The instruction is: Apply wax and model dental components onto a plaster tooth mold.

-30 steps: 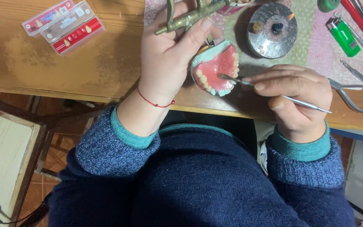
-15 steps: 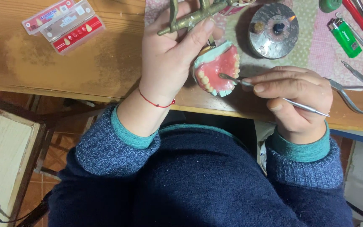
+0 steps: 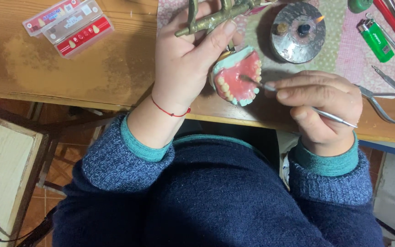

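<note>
Almost nothing has shifted since the earlier frames; the right hand (image 3: 318, 107) sits about where it was, with the tip of its thin metal tool (image 3: 298, 100) still on the pink wax of the denture model (image 3: 237, 75); the left hand (image 3: 186, 55) has barely moved. Left hand is clenched around the brass articulator frame (image 3: 211, 18), thumb pressed along its bar, holding the model tilted above the front edge of the wooden surface (image 3: 69, 59); a red thread bracelet (image 3: 170, 111) circles that wrist. Right hand pinches the tool like a pen, fingers closed on the shaft, handle end sticking out past the knuckles. The model shows a row of pale teeth set in pink wax on a light green base. Beyond it: a round metal burner (image 3: 298, 32) with a small flame, a green lighter (image 3: 376, 40), pliers (image 3: 382, 98) just beside the right hand; flat tooth cards (image 3: 69, 23) lie well apart on the left of the surface.
</note>
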